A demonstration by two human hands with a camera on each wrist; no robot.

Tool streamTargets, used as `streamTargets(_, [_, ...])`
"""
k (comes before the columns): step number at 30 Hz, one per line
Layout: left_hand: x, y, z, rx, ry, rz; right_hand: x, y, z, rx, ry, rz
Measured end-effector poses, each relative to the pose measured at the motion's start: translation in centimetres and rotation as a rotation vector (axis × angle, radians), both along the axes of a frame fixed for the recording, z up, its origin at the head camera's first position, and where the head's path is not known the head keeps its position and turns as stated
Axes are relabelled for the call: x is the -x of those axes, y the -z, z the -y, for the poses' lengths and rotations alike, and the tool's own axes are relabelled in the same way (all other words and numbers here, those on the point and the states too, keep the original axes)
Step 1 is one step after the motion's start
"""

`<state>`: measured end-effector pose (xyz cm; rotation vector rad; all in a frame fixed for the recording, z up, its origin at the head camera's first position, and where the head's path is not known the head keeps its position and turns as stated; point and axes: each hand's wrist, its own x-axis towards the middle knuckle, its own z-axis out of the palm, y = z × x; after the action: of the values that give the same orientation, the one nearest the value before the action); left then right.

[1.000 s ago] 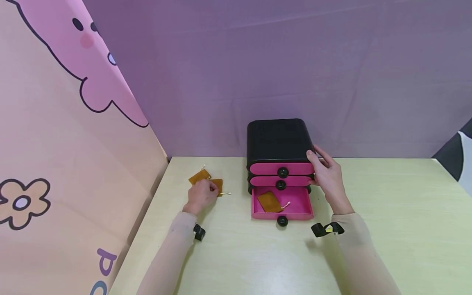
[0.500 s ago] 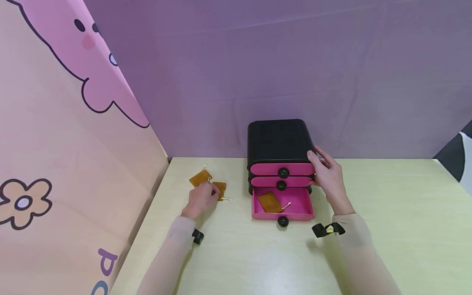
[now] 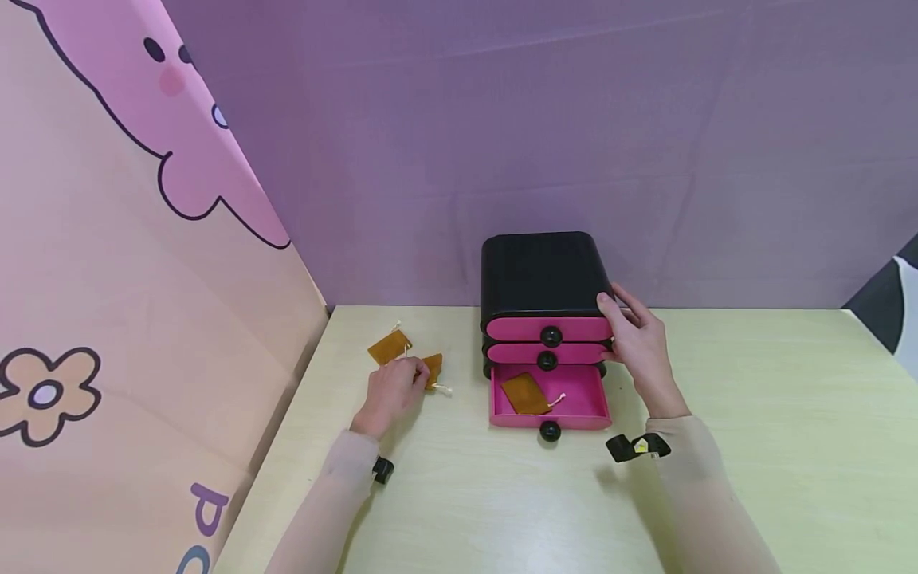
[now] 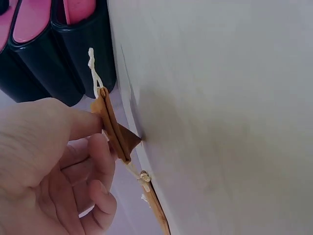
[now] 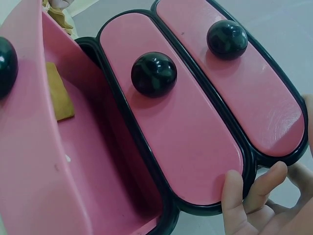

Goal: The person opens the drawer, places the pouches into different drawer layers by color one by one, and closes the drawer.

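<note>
My left hand (image 3: 390, 392) pinches a small mustard-brown drawstring pouch (image 4: 113, 128) by its edge between thumb and fingers. In the left wrist view its pale cord points toward the cabinet. Another such pouch (image 3: 390, 347) lies just beyond that hand on the table. My right hand (image 3: 641, 351) holds the right side of a black drawer cabinet (image 3: 545, 275), thumb at the top edge and a fingertip (image 5: 233, 183) on the middle pink front. The bottom drawer (image 3: 588, 389) is pulled out, and a third pouch (image 3: 526, 394) lies flat inside it.
The two upper drawers stand closed, each with a round black knob (image 5: 154, 74). A purple backdrop (image 3: 459, 159) rises behind the pale table (image 3: 502, 510). On the left, a printed panel (image 3: 143, 319) borders the table edge.
My left hand has shifted slightly toward me, and the pouch at its fingers has moved a little nearer and tilted. The right hand stays on the cabinet.
</note>
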<state>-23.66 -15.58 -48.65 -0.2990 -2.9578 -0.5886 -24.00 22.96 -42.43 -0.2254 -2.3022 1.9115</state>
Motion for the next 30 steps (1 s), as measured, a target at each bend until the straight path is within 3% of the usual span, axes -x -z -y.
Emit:
streamTargets(12, [-0.4,0.1,0.1,0.014,0.013,-0.055,0.0,0.0,0.0,0.003,0.001,0.005])
streamTargets(25, [-1.5,-0.1,-0.8,-0.155,0.047,-0.098,0.1,0.0,0.1,-0.009,0.004,0.006])
streamTargets(30, [-2.0,-0.2,-1.1,-0.163,0.060,-0.114,0.1,0.0,0.1,-0.003,0.006,0.013])
